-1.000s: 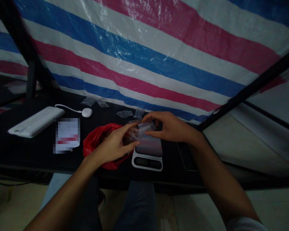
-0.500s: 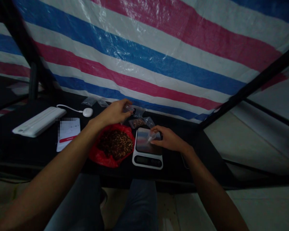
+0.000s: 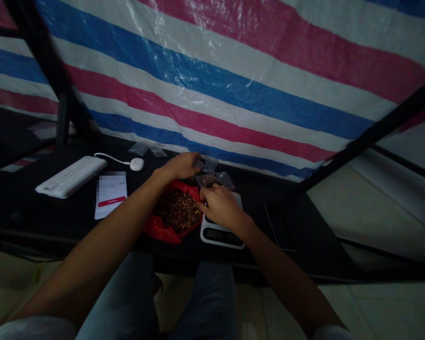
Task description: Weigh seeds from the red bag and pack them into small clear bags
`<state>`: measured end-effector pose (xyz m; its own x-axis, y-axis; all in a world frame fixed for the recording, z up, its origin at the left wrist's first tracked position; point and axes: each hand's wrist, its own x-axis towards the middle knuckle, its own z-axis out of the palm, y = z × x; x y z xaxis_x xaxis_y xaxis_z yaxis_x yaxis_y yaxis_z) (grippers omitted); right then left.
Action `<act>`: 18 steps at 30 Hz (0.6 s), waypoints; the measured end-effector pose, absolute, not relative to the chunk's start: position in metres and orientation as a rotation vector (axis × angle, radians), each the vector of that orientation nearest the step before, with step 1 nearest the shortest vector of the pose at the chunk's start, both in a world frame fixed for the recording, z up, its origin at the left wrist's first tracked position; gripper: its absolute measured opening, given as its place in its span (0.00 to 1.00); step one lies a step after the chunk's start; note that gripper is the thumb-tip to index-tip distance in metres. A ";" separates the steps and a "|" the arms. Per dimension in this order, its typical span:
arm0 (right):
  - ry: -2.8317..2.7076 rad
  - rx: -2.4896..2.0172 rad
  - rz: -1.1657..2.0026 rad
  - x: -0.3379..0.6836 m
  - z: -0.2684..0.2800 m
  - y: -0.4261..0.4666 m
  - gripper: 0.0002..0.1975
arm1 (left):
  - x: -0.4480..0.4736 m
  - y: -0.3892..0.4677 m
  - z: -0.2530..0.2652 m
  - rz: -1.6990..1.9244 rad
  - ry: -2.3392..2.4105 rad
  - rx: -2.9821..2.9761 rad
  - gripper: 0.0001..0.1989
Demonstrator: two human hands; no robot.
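Note:
My left hand (image 3: 183, 166) is closed at the back of the table, with a small clear plastic bag (image 3: 198, 163) at its fingertips. My right hand (image 3: 221, 204) reaches over the white kitchen scale (image 3: 222, 237), fingers curled by the rim of a red plastic bag (image 3: 163, 230). Whatever is in those fingers is hidden. Brown, seed-like pieces (image 3: 180, 212) fill the red bag. Just beyond my right hand lies a small clear bag with brown pieces (image 3: 208, 179), beside other clear bags (image 3: 226, 180). The scale's plate is mostly covered by the hand.
To the left are a white box-shaped device (image 3: 72, 177), a white round puck on a cable (image 3: 137, 164) and a white packet with a red band (image 3: 111, 198). A dark phone (image 3: 280, 226) lies right of the scale. A striped sheet (image 3: 212, 94) hangs behind the table.
My right hand has moved left from above the scale plate towards the red bag; the clear bag it held no longer shows. My left hand stays near the back bags. The view has shifted slightly.

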<state>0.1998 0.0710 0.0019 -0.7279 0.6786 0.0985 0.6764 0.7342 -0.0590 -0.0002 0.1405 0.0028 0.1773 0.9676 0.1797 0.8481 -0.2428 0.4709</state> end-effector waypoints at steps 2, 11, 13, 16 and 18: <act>-2.817 -1.133 -0.016 0.193 0.000 0.072 0.08 | 0.002 0.139 -0.003 0.594 1.759 2.196 0.25; -2.490 -1.083 0.513 0.192 -0.002 0.088 0.07 | -0.003 0.064 0.040 0.634 1.883 2.308 0.21; -2.289 -1.020 0.741 0.195 -0.004 0.094 0.09 | 0.001 0.023 0.049 0.422 1.784 2.283 0.20; -2.177 -1.015 0.935 0.196 -0.008 0.099 0.10 | 0.006 -0.029 0.041 0.094 1.659 2.176 0.16; -2.238 -1.066 0.881 0.197 -0.009 0.098 0.11 | 0.003 -0.047 0.027 -0.021 1.643 2.108 0.13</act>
